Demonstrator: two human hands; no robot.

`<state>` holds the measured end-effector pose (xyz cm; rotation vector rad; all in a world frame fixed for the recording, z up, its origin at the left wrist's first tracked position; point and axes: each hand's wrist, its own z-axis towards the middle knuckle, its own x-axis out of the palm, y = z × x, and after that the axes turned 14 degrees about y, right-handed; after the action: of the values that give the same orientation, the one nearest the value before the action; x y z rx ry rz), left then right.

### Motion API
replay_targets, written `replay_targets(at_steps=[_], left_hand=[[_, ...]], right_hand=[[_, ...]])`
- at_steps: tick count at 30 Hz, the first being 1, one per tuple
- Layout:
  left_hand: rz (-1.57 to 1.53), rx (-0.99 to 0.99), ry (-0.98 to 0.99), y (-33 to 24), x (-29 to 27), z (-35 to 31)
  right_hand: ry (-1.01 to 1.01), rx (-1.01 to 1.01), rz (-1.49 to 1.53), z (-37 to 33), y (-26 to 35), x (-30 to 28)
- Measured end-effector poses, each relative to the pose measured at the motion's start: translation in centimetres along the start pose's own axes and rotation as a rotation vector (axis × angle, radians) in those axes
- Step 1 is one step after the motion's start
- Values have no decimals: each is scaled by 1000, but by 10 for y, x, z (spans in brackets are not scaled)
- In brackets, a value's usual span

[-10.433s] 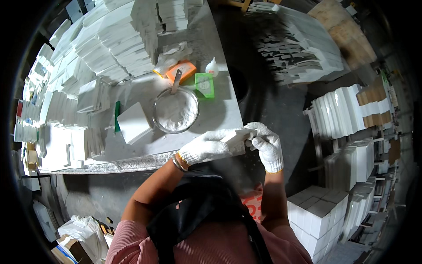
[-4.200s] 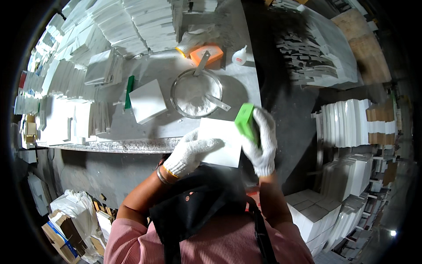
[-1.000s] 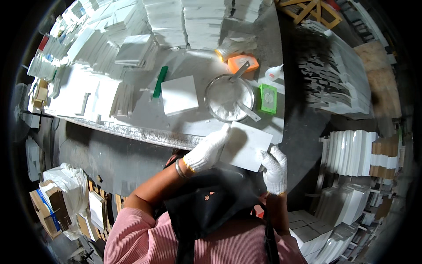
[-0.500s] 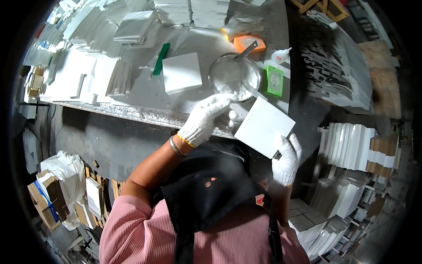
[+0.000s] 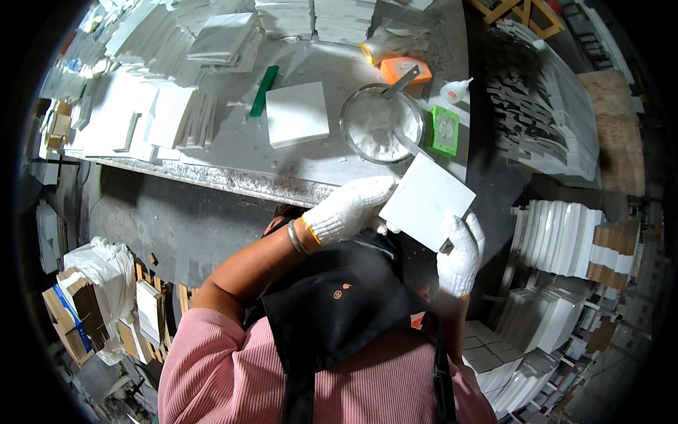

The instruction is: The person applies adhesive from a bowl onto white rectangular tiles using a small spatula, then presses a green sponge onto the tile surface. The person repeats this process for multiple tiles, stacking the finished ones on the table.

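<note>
White square flat tile (image 5: 426, 201) was gripped at opposite edges by the gloved left hand (image 5: 349, 209) and right hand (image 5: 460, 254), both closed, just off the worktop (image 5: 233, 166).

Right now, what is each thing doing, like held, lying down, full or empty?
White square tile: held up off the bench, tilted, in both gloved hands.
Left hand: gloved, fingers on the tile's left edge.
Right hand: gloved, gripping the tile's lower right corner.
Metal bowl: upright, holding white powder, a tool leaning in it.
Second white tile: lying flat on the bench.
Green sponge: lying flat beside the bowl.
</note>
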<state>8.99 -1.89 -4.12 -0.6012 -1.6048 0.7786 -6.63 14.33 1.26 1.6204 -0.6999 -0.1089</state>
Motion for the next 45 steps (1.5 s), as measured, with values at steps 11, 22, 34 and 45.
replay_targets(at_steps=[11, 22, 34, 45], left_hand=[[-319, -14, 68, 5, 2, -4], [-351, -82, -62, 1, 7, -5], [-293, -76, -66, 8, 2, -7], [-75, 70, -70, -6, 17, -17]], right_hand=[[-50, -9, 62, 0, -6, -3], [-111, 119, 202, 7, -12, -3], [-121, 109, 221, 3, -20, 0], [159, 175, 16, -14, -36, 2]])
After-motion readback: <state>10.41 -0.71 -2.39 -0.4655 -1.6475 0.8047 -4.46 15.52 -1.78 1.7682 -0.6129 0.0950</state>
